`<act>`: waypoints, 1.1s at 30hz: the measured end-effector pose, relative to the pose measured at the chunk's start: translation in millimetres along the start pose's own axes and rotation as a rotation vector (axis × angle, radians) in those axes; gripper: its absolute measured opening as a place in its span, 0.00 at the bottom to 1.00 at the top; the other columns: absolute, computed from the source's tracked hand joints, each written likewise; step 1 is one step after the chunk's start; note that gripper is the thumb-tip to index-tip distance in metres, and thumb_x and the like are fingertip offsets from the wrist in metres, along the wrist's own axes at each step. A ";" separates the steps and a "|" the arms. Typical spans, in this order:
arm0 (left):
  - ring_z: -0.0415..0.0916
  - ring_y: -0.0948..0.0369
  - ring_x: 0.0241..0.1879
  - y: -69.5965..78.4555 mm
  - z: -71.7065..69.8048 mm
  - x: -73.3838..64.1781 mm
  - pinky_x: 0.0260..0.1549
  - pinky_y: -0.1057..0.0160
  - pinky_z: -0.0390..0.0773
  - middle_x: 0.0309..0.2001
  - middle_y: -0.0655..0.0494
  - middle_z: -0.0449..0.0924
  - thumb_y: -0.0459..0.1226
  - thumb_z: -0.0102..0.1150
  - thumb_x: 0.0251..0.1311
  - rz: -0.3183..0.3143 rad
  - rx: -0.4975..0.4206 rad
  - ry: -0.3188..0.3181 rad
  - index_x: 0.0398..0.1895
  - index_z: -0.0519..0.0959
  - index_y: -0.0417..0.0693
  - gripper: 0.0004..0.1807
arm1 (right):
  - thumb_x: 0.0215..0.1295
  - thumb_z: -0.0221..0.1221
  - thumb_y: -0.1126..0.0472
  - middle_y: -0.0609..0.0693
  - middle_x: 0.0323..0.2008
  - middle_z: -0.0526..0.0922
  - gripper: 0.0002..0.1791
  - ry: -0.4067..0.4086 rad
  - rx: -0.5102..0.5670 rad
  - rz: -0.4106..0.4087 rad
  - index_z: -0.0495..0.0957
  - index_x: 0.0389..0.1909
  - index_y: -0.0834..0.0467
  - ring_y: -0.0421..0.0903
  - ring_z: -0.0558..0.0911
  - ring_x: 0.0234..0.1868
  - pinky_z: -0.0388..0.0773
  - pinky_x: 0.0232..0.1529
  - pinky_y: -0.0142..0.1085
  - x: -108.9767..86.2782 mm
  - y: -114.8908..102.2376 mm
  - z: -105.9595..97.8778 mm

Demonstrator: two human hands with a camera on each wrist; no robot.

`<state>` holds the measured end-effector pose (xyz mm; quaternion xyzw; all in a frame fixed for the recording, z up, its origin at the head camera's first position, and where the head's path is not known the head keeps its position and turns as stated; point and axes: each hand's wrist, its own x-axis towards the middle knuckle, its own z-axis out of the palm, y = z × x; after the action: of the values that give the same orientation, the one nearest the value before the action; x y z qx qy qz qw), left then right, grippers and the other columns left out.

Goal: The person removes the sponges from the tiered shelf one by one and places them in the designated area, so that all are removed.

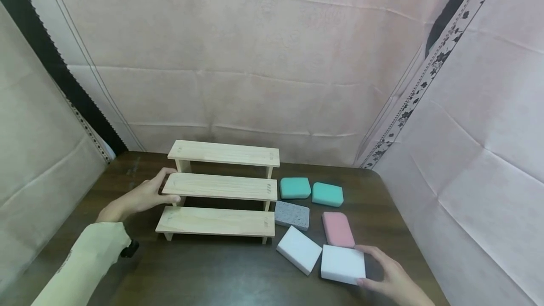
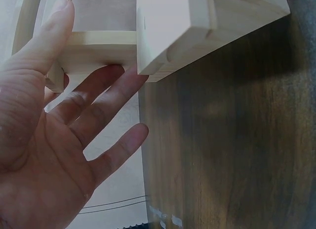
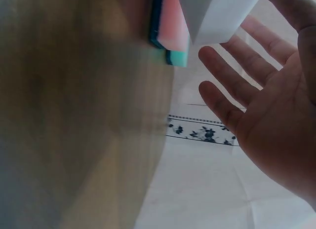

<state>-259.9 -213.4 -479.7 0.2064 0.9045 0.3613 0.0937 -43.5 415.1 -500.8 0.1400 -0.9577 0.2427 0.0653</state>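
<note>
A pale wooden three-step stand (image 1: 221, 185) stands on the left half of the table. My left hand (image 1: 142, 196) holds the left end of its middle step, thumb toward the front and index finger at the back. In the left wrist view the other fingers of that hand (image 2: 74, 115) are spread beside the side board. At the lower right, my right hand (image 1: 388, 275) pinches a white sponge block (image 1: 343, 262) by its right side. Its remaining fingers (image 3: 229, 86) reach out loosely below the block in the right wrist view. Another white sponge block (image 1: 299, 250) lies tilted just left.
Behind the white blocks lie a pink sponge (image 1: 338, 229), a speckled grey sponge (image 1: 292, 215) close to the stand, and two teal sponges (image 1: 295, 188). The dark wooden table (image 1: 204, 273) is enclosed by pale cloth walls (image 1: 255, 60) at the back and sides.
</note>
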 end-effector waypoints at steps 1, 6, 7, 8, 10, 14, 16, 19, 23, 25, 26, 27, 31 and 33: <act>0.72 0.36 0.59 -0.4 0.3 0.2 0.48 0.35 0.74 0.64 0.30 0.69 0.50 0.68 0.62 0.001 -0.005 0.000 0.72 0.51 0.50 0.44 | 0.49 0.76 0.45 0.46 0.57 0.80 0.38 -0.009 0.009 0.002 0.75 0.62 0.50 0.49 0.79 0.57 0.78 0.50 0.43 0.4 1.3 2.4; 0.71 0.34 0.60 -1.2 -0.1 0.7 0.48 0.34 0.74 0.64 0.28 0.68 0.52 0.67 0.62 -0.022 0.009 -0.010 0.72 0.50 0.51 0.46 | 0.53 0.74 0.44 0.53 0.60 0.79 0.38 -0.080 0.057 0.032 0.73 0.63 0.52 0.62 0.77 0.58 0.77 0.51 0.55 3.3 5.8 9.7; 0.71 0.34 0.60 -1.5 -0.3 0.8 0.48 0.34 0.74 0.64 0.28 0.68 0.53 0.67 0.62 -0.025 0.015 -0.011 0.72 0.50 0.51 0.46 | 0.54 0.74 0.45 0.54 0.60 0.79 0.38 -0.090 0.067 0.036 0.73 0.64 0.53 0.63 0.77 0.59 0.76 0.50 0.57 4.1 6.6 10.7; 0.71 0.34 0.60 -1.7 -0.6 0.8 0.48 0.34 0.74 0.64 0.28 0.68 0.53 0.67 0.62 -0.029 0.021 -0.012 0.72 0.49 0.52 0.46 | 0.54 0.73 0.44 0.54 0.60 0.78 0.38 -0.101 0.064 0.038 0.73 0.64 0.53 0.64 0.76 0.58 0.76 0.50 0.57 4.7 7.5 11.8; 0.71 0.34 0.60 -2.3 -0.8 0.9 0.48 0.35 0.74 0.64 0.28 0.68 0.53 0.67 0.62 -0.030 0.022 -0.012 0.72 0.49 0.52 0.46 | 0.55 0.73 0.45 0.56 0.60 0.78 0.38 -0.116 0.072 0.032 0.72 0.64 0.54 0.65 0.76 0.59 0.76 0.50 0.59 5.9 9.4 14.2; 0.72 0.35 0.59 -2.8 -0.6 1.7 0.48 0.36 0.74 0.63 0.29 0.69 0.51 0.67 0.62 -0.026 0.011 -0.010 0.72 0.50 0.52 0.45 | 0.55 0.73 0.44 0.57 0.62 0.77 0.38 -0.140 0.097 0.065 0.72 0.64 0.52 0.66 0.74 0.61 0.74 0.53 0.60 8.5 14.9 19.6; 0.72 0.36 0.59 -2.9 -0.4 1.9 0.48 0.36 0.75 0.63 0.29 0.69 0.51 0.67 0.62 -0.023 0.005 -0.009 0.72 0.50 0.52 0.45 | 0.55 0.73 0.44 0.59 0.63 0.75 0.38 -0.157 0.137 0.094 0.72 0.65 0.52 0.68 0.71 0.63 0.70 0.55 0.64 11.1 18.1 21.8; 0.72 0.35 0.59 -3.2 -0.1 1.5 0.48 0.36 0.75 0.63 0.29 0.69 0.51 0.67 0.62 -0.022 0.005 -0.007 0.72 0.50 0.52 0.44 | 0.56 0.72 0.44 0.62 0.65 0.73 0.39 -0.182 0.177 0.121 0.71 0.65 0.52 0.71 0.68 0.65 0.67 0.56 0.68 15.2 22.5 24.4; 0.73 0.36 0.58 -3.6 0.3 1.0 0.48 0.36 0.75 0.63 0.29 0.69 0.51 0.67 0.62 -0.011 0.002 -0.008 0.72 0.50 0.51 0.45 | 0.56 0.72 0.44 0.63 0.65 0.72 0.39 -0.189 0.183 0.117 0.70 0.66 0.53 0.71 0.68 0.65 0.66 0.56 0.69 19.3 26.5 26.0; 0.73 0.36 0.58 -3.7 0.6 1.1 0.48 0.36 0.75 0.63 0.29 0.69 0.51 0.68 0.62 -0.002 -0.006 -0.007 0.72 0.50 0.51 0.45 | 0.56 0.72 0.44 0.63 0.65 0.72 0.39 -0.182 0.173 0.110 0.70 0.66 0.53 0.71 0.68 0.65 0.67 0.56 0.68 20.6 27.6 26.0; 0.73 0.37 0.58 -3.7 0.8 1.4 0.48 0.36 0.75 0.63 0.29 0.70 0.51 0.68 0.62 0.003 -0.010 -0.007 0.72 0.50 0.51 0.45 | 0.55 0.72 0.44 0.62 0.65 0.73 0.39 -0.174 0.167 0.108 0.71 0.66 0.53 0.70 0.69 0.65 0.67 0.56 0.67 21.0 28.1 26.0; 0.74 0.37 0.58 -3.7 0.9 1.6 0.48 0.36 0.75 0.63 0.29 0.70 0.51 0.68 0.62 0.008 -0.014 -0.007 0.72 0.50 0.50 0.45 | 0.55 0.72 0.44 0.62 0.64 0.73 0.39 -0.166 0.161 0.105 0.71 0.65 0.53 0.70 0.69 0.65 0.67 0.56 0.67 21.5 28.6 25.9; 0.76 0.39 0.56 -3.5 0.5 2.3 0.47 0.39 0.77 0.62 0.30 0.71 0.50 0.68 0.62 0.008 -0.021 -0.012 0.72 0.51 0.51 0.44 | 0.54 0.73 0.47 0.62 0.65 0.73 0.37 -0.137 0.141 0.096 0.72 0.64 0.53 0.68 0.70 0.64 0.68 0.57 0.65 24.1 30.0 25.8; 0.76 0.40 0.56 -3.2 0.3 2.2 0.46 0.39 0.77 0.62 0.31 0.71 0.49 0.68 0.62 0.004 -0.021 -0.012 0.72 0.51 0.51 0.44 | 0.54 0.74 0.50 0.62 0.65 0.73 0.37 -0.127 0.135 0.085 0.72 0.64 0.53 0.68 0.70 0.65 0.68 0.57 0.65 25.7 30.4 25.8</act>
<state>-262.9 -214.3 -482.2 0.2094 0.8996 0.3698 0.1005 -78.6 422.2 -531.9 0.1185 -0.9464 0.3001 -0.0155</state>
